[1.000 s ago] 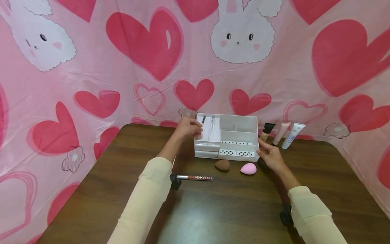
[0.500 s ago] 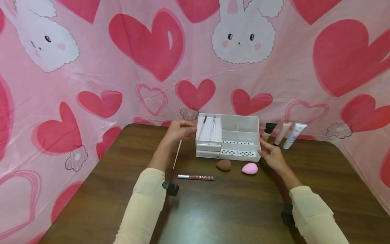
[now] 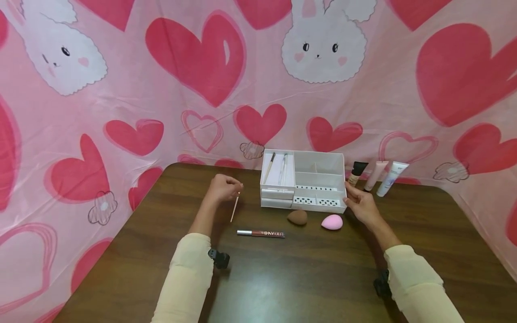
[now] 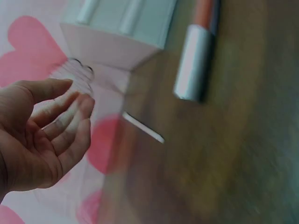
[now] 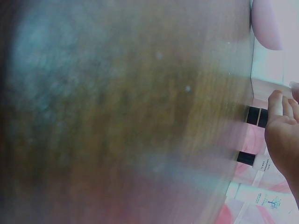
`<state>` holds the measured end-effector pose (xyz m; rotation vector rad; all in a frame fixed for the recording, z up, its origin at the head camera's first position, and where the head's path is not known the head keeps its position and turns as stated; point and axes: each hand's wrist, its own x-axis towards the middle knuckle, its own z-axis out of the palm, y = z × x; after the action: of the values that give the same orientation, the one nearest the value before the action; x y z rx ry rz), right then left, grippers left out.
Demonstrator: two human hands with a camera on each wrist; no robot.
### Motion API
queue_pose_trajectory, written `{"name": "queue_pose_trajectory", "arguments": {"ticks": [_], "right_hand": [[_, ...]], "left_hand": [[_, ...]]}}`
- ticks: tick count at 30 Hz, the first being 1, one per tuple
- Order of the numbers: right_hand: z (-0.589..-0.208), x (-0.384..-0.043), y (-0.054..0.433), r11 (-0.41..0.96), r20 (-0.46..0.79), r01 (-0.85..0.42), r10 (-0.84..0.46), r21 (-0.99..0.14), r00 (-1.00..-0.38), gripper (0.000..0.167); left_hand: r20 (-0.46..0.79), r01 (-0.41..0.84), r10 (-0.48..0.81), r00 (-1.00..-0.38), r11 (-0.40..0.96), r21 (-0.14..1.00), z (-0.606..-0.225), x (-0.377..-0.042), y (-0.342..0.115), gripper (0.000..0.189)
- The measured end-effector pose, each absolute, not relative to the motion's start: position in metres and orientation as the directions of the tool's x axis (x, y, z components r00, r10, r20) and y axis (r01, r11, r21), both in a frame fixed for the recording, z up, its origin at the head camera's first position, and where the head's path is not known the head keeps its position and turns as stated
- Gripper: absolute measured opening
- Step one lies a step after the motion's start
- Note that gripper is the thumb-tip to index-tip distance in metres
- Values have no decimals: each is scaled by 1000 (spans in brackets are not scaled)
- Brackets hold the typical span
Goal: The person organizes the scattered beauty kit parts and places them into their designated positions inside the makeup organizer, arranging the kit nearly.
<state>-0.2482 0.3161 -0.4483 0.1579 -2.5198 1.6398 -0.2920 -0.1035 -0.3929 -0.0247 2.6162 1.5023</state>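
Note:
My left hand (image 3: 224, 187) hovers left of the white makeup organizer (image 3: 319, 163), its fingers loosely bent and nothing between them in the left wrist view. Just below its fingertips in the head view lies a thin pale stick (image 3: 234, 208) on the table. On the organizer's right side rests my right hand (image 3: 361, 206), fingers along the outer wall and thumb by the front corner. Slim makeup brushes, one with a dark tip (image 3: 272, 158), lie in the organizer's upper left tray. The right wrist view shows these fingers (image 5: 275, 100) straight against the wall.
A lip gloss tube (image 3: 260, 233) lies in front of the organizer. Nearer to it are a brown makeup sponge (image 3: 297, 217) and a pink one (image 3: 332, 222). Standing to the right are a black-capped tube (image 3: 357, 172), a pink tube (image 3: 376, 176) and a white tube (image 3: 392, 179).
My left hand has let go of the dark-tipped brush in the tray, then moved left and down toward the thin stick. My right hand has stayed on the organizer's side.

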Motion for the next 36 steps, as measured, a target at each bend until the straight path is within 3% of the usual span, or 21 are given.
{"name": "queue_pose_trajectory", "arguments": {"ticks": [7, 13, 22, 36], "right_hand": [[-449, -249, 316, 401, 180, -173, -21, -900, -984, 57], [-451, -249, 317, 365, 201, -196, -26, -910, -979, 57], [-451, -249, 318, 359, 206, -203, -31, -911, -978, 57], [-451, -250, 319, 405, 191, -187, -32, -895, -981, 57]], "left_hand": [[-214, -133, 40, -976, 667, 733, -417, -290, -118, 19], [-209, -134, -9, -978, 794, 593, -427, -289, -118, 17], [-265, -225, -78, -961, 775, 591, -429, -294, -114, 13], [-103, -145, -111, -988, 890, 432, -431, -290, -101, 28]]}}
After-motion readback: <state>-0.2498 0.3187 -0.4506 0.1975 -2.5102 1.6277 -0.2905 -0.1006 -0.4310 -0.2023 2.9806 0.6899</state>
